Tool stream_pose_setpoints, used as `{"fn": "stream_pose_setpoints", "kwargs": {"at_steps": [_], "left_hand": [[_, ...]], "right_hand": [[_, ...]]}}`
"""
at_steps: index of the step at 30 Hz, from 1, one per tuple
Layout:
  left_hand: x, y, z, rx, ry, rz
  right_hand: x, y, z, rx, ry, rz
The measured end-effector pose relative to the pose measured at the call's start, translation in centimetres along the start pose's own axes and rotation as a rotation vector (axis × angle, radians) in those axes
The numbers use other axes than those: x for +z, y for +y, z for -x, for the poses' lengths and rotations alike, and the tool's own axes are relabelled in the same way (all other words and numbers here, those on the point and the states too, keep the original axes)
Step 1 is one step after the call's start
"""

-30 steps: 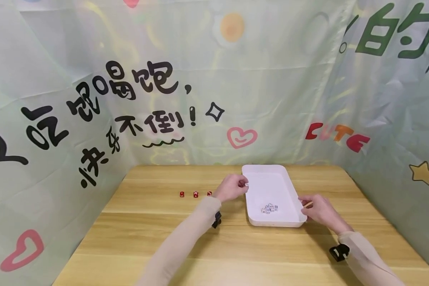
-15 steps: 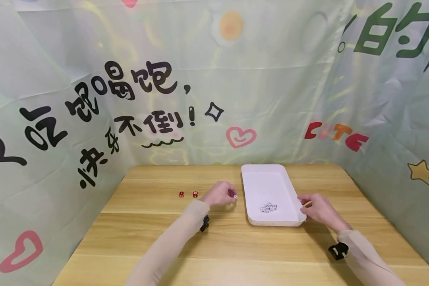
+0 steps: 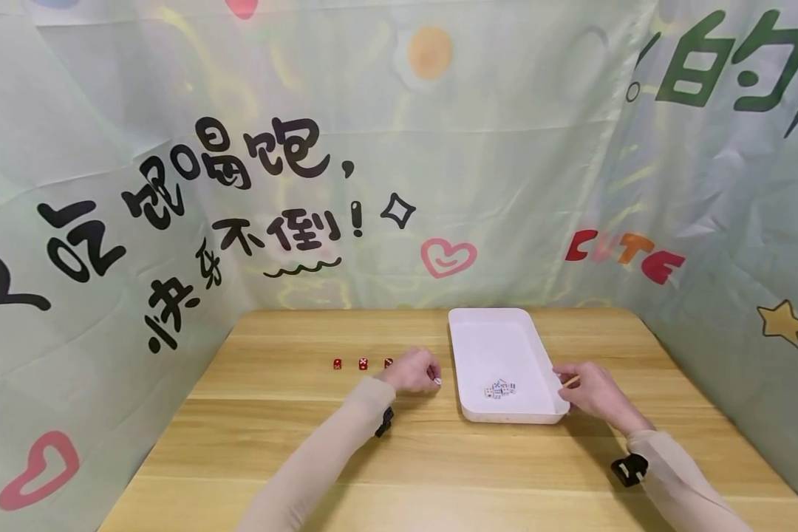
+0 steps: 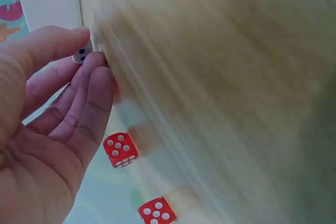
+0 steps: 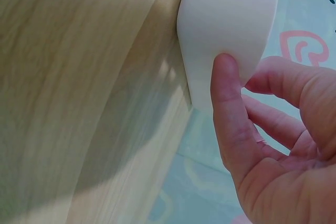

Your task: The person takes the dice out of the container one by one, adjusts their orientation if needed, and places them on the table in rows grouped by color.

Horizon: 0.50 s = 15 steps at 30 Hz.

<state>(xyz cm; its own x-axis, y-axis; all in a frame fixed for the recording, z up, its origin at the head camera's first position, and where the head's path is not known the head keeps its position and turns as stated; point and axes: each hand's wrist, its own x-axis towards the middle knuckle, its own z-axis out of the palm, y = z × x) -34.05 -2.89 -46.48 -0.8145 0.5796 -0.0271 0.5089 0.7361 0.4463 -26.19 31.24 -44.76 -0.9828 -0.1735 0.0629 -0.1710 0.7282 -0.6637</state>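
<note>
My left hand pinches a white die with dark pips between thumb and fingertips, low over the table just left of the white tray. With thumb and fingers, my right hand grips the tray's right wall near its front corner. Several white dice lie grouped in the front part of the tray. To the left of my left hand, a row of red dice holds a left one, a middle one and a right one, the last close to the hand.
The wooden table carries the tray and dice. Printed cloth hangs behind it and along both sides. A black wrist camera sits on the right forearm.
My left hand has moved left from the tray's rim and nearer to me, still pinching the white die. The rightmost red die, covered half a second ago, shows again. My right hand stays put.
</note>
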Motion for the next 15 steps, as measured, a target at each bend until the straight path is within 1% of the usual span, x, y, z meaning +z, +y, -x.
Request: {"fn": "stream_pose_setpoints", "kwargs": {"at_steps": [7,15], "left_hand": [[0.35,0.04,-0.19,-0.009,-0.003,-0.004],[0.44,0.08,-0.38,-0.003,0.010,-0.023]], "right_hand": [[0.14,0.03,0.02,0.011,-0.001,-0.001],[0.18,0.08,-0.05,0.008,0.003,0.005]]}}
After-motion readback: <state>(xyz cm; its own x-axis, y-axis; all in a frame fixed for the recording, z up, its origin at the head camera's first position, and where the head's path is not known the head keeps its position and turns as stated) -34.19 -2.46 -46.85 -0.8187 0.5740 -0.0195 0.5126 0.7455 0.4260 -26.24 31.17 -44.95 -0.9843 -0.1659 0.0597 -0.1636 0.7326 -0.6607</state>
